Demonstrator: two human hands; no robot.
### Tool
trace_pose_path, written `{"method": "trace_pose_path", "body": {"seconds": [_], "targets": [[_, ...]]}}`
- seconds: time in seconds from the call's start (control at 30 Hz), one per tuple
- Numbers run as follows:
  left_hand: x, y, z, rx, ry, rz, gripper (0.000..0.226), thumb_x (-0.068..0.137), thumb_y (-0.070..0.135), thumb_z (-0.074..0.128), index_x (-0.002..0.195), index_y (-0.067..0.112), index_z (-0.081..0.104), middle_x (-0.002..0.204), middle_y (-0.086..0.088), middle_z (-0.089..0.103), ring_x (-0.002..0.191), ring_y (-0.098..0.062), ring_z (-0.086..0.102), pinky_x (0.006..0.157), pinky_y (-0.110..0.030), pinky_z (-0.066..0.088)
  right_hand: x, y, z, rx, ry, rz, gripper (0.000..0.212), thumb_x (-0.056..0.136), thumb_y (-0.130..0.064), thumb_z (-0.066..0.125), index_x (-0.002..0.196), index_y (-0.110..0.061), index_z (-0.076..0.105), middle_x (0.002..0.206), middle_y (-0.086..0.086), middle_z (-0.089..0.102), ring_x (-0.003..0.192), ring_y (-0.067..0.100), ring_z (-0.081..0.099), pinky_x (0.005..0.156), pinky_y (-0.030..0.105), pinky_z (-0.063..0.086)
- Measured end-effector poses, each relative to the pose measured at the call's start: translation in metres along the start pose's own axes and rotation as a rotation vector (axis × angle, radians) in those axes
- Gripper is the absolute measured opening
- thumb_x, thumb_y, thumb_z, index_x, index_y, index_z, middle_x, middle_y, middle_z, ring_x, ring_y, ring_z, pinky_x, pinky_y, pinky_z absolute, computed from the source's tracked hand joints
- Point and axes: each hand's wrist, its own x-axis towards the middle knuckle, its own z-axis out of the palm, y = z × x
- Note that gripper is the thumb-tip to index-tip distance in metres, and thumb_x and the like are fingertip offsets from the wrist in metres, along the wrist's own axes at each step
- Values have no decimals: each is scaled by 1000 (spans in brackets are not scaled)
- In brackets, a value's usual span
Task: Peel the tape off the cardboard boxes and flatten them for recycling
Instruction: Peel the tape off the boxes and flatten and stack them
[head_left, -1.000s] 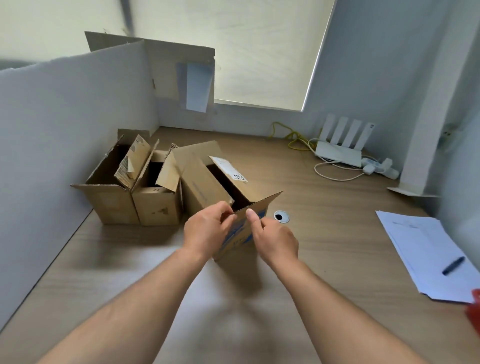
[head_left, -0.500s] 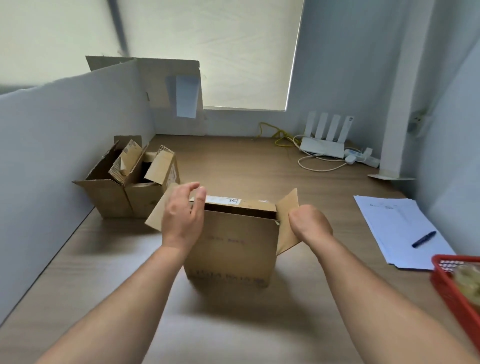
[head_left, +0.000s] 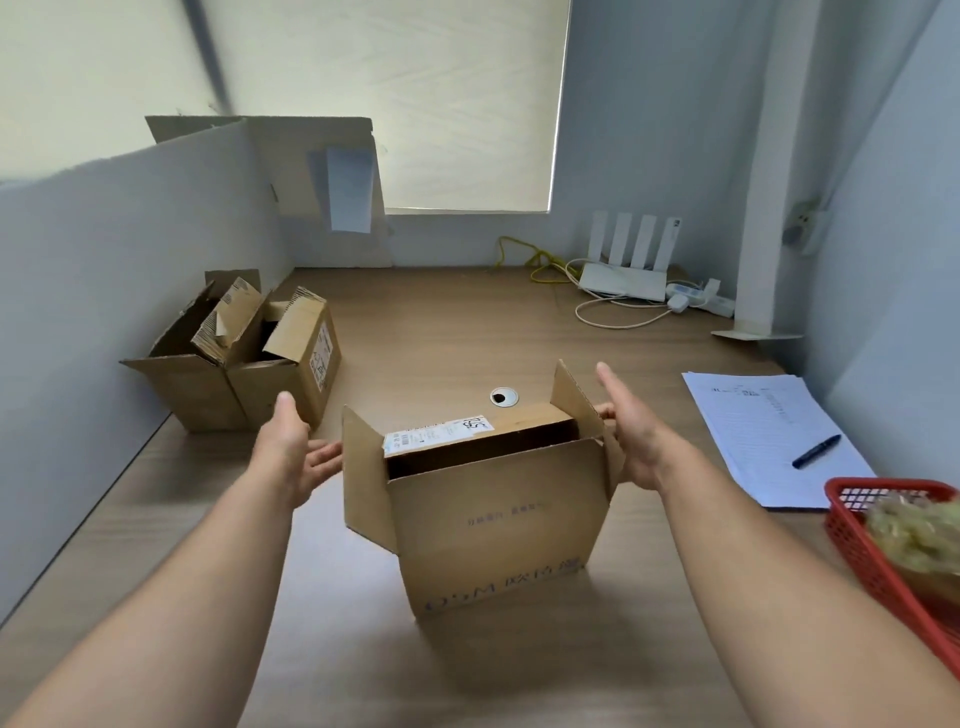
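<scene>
Head: flat hands (head_left: 293, 452), palms inward, L+R of box (head_left: 493, 519).

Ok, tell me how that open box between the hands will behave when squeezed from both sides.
The cardboard box looks thin-walled with its top flaps loose, so it will probably fold inward rather than resist. No contents show in its dark opening, so likely light, apt to slide on the smooth wooden desk.
</scene>
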Motion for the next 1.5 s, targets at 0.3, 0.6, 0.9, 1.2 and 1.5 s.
{"method": "trace_pose_path", "body": {"seconds": [0.3, 0.6, 0.9, 1.2, 1.5], "targets": [[-10, -56, 0, 359, -383, -183, 57, 79, 74, 48, 115, 33, 65, 104, -1, 74, 101, -28, 67, 75, -38, 52, 13, 40, 13, -134, -200, 125, 29, 65, -44, 56, 84, -26, 68, 90, 5, 67, 84, 28, 62, 79, 49, 52], [-23, -34, -12, 39, -392, -77, 74, 92, 71, 29, 99, 5, 64, 91, -15, 69, 81, -28, 66, 70, -33, 50, 4, 32, 0, 357, -281, -3, 60, 92, -58, 39, 62, -13, 66, 61, 6, 63, 53, 19, 60, 57, 27, 45], [-27, -13, 2, -14, -292, 115, 77, 88, 77, 27, 106, 12, 65, 83, -5, 58, 79, -15, 53, 75, -33, 43, -3, 13, 19, 301, -127, -114, 76, 87, -74, 30, 107, -9, 63, 76, 6, 64, 84, 21, 58, 69, 39, 47], [-35, -12, -21, -41, -310, 74, 100, 54, 99, 40, 86, 7, 66, 99, -16, 52, 91, -31, 46, 83, -44, 45, -12, 8, 29, 299, -111, -125, 79, 82, -80, 29, 78, -8, 61, 70, 5, 57, 73, 22, 53, 69, 40, 46], [-44, -27, -53, 123, -287, 154, 88, 69, 89, 35, 116, 22, 67, 118, -8, 68, 119, -29, 57, 106, -56, 38, -20, 27, 52, 105, -242, -85, 28, 89, -45, 56, 94, -19, 63, 87, 6, 65, 78, 21, 62, 71, 36, 51]]}}
